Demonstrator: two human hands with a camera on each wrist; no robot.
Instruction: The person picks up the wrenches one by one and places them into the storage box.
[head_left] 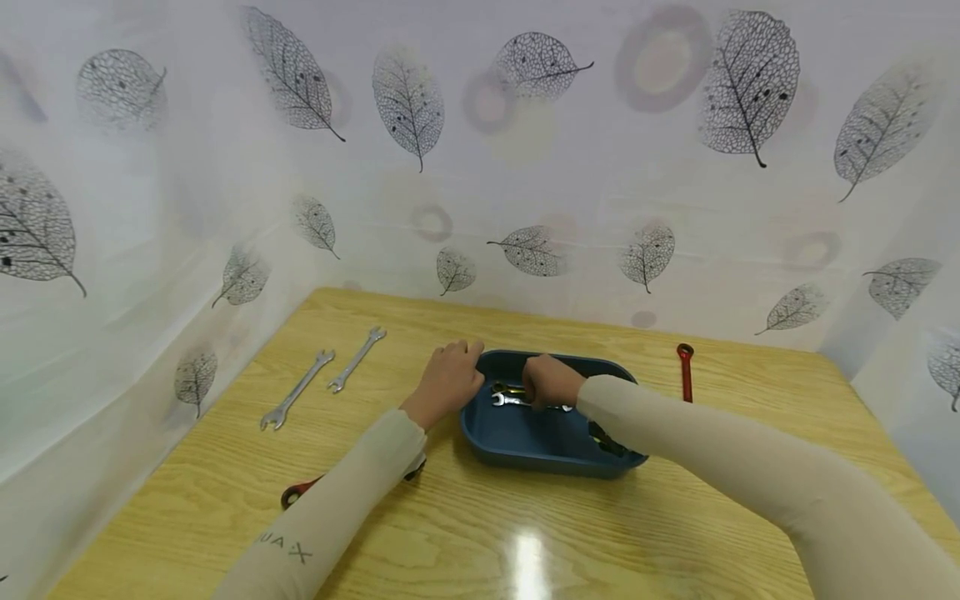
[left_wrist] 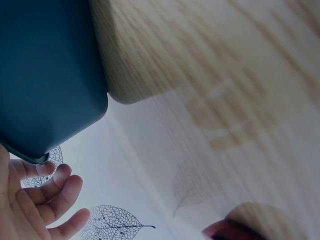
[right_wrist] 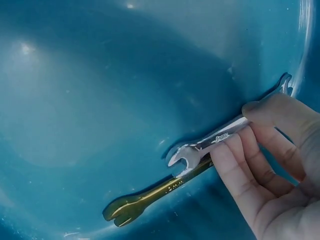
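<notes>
Right hand (right_wrist: 270,170) fingers pinch a shiny silver wrench (right_wrist: 207,145) (open-ended) in the blue tray (head_left: 525,437); left hand (head_left: 447,379) fingers relaxed.

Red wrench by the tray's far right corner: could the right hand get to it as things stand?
Probably yes. The red wrench lies alone on bare table beside the blue tray, nothing over it. But the right hand is inside the tray, pinching a silver wrench, so it is occupied.

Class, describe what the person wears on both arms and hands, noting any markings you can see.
Both arms are covered by snug, plain beige sleeves reaching the wrists. The left sleeve carries small dark lettering near the forearm; the right sleeve shows none. The left hand and right hand are bare: no gloves, rings or watch visible.
</notes>
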